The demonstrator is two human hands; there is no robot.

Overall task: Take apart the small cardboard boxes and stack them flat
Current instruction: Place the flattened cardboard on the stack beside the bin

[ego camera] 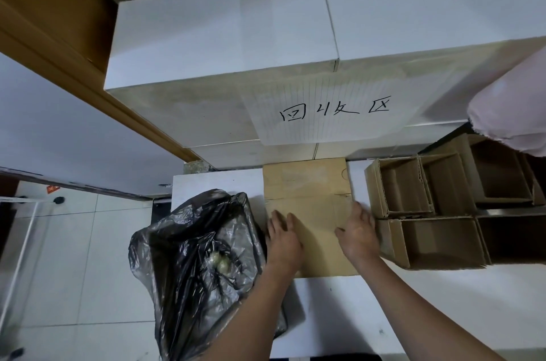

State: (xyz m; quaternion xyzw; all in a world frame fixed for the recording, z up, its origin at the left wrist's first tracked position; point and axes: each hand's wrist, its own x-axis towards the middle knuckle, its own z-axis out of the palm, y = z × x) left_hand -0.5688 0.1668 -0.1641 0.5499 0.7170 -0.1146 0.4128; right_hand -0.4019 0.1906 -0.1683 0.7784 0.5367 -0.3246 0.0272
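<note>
A flattened brown cardboard box (307, 183) lies on the white table (339, 316) in front of me. My left hand (283, 239) rests flat on its left edge with fingers straight. My right hand (359, 233) lies flat on its right side, fingers spread. To the right stand several small open brown cardboard boxes (399, 186), still assembled, side by side, with another one (437, 242) in front.
A bin lined with a black plastic bag (195, 266) stands at the table's left edge. Large white boxes (221, 44) are stacked behind, with a lined paper sign (334, 112) taped on. A pink sleeve (514, 112) shows at the right. Tiled floor lies to the left.
</note>
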